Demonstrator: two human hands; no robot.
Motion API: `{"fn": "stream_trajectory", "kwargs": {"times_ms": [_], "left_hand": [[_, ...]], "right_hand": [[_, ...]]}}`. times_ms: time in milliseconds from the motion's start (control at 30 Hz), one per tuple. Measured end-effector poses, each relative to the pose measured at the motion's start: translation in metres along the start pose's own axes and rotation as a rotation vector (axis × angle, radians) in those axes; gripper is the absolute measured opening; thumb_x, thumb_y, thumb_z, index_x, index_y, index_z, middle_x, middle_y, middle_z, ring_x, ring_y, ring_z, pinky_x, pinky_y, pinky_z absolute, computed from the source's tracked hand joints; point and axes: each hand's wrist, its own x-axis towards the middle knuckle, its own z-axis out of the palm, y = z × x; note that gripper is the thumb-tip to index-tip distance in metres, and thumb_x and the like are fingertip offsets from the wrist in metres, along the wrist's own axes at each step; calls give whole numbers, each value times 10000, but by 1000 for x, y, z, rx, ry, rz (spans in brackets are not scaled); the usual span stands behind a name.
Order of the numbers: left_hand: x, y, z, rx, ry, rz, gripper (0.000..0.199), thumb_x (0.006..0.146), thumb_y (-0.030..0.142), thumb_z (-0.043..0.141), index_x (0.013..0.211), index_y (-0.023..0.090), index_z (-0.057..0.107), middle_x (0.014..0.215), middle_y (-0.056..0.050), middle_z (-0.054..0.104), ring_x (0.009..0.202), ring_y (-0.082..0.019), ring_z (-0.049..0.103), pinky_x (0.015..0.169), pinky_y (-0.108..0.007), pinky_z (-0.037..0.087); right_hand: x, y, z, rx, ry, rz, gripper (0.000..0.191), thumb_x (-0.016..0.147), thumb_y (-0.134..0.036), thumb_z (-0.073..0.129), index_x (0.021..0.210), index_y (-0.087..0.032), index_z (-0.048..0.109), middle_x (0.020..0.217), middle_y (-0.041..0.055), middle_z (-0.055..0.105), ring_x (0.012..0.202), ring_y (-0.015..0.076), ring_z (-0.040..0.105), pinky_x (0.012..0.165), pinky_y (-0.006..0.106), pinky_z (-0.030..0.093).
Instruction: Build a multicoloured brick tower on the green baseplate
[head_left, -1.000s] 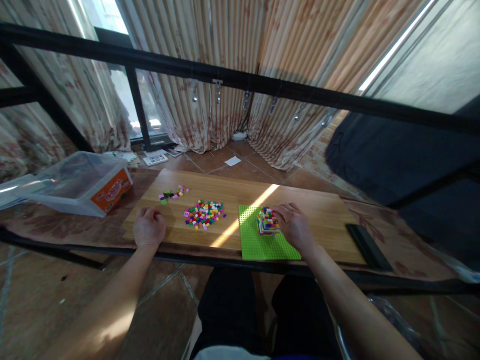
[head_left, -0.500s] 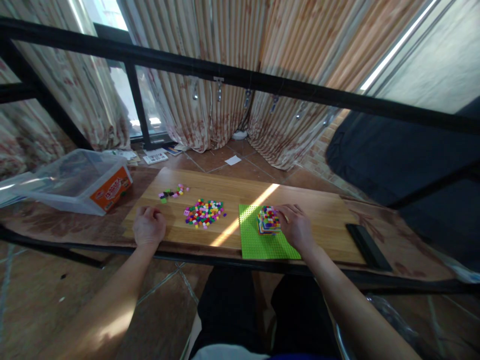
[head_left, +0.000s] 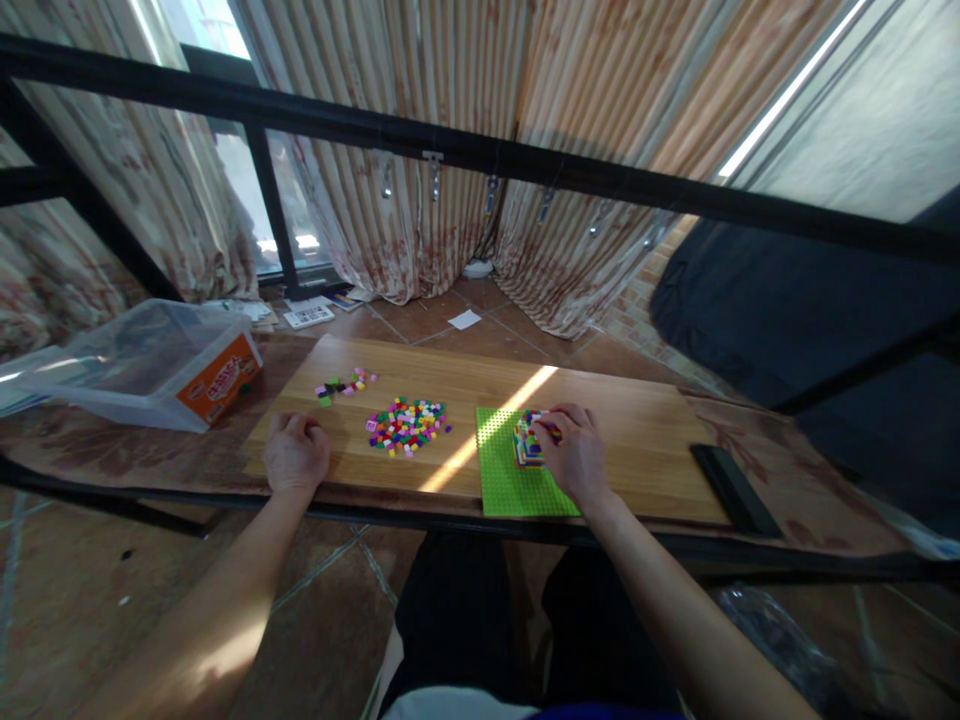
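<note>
My right hand [head_left: 576, 455] is over the right side of a small multicoloured brick structure [head_left: 527, 453]. Its fingers are drawn together at the top of the structure; whether a brick is between them is hidden. The structure stands on a bright green studded baseplate [head_left: 510, 492]. My left hand [head_left: 296, 453] rests curled on the wooden board, left of a loose pile of small coloured bricks [head_left: 407, 425]; its fingertips are turned inward and anything inside is hidden. A smaller scatter of bricks [head_left: 345, 386] lies farther back.
A clear plastic bin [head_left: 150, 365] with an orange label stands left of the wooden board [head_left: 637, 400]. At the right end lies a long black object [head_left: 735, 490]. A black metal bar [head_left: 480, 150] with hanging clips crosses in front of the curtains.
My right hand has moved a little to the left, over the brick structure, and covers more of it. My left hand stays in place.
</note>
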Motion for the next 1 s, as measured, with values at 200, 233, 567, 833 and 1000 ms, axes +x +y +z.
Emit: {"fn": "stream_trajectory", "kwargs": {"times_ms": [200,233,567,833,1000], "left_hand": [[0,0,0,-33,7,1,217,805,186,448,827,155,661,1022,-138,611,873,-257,598,748,-381,476],[0,0,0,-35,9,5,218,809,186,448,830,155,662,1021,-141,612,878,-260,599,753,-387,478],[0,-1,1,-9,8,14,214,806,189,453,844,152,660,1029,-143,615,872,-265,601,723,-384,475],[1,-2,2,-8,9,14,229,802,190,441,845,151,663,1017,-132,614,903,-259,598,761,-371,476],[0,0,1,-10,4,4,235,802,201,440,833,145,665,1014,-133,615,904,-260,599,770,-372,476]], "right_hand": [[-4,5,1,7,63,49,170,860,-305,563,806,-221,700,981,87,617,949,233,541,829,403,469],[-4,6,1,6,71,59,167,858,-302,565,808,-224,704,1006,91,614,963,236,541,826,405,473],[3,8,7,223,100,280,166,787,-311,592,770,-211,723,988,80,635,865,204,616,749,355,510],[2,23,17,506,75,612,393,625,-397,736,942,-170,681,858,63,684,764,196,614,682,343,512],[3,16,22,946,83,858,470,503,-323,802,917,-177,635,707,-12,659,611,140,615,558,265,509]]}}
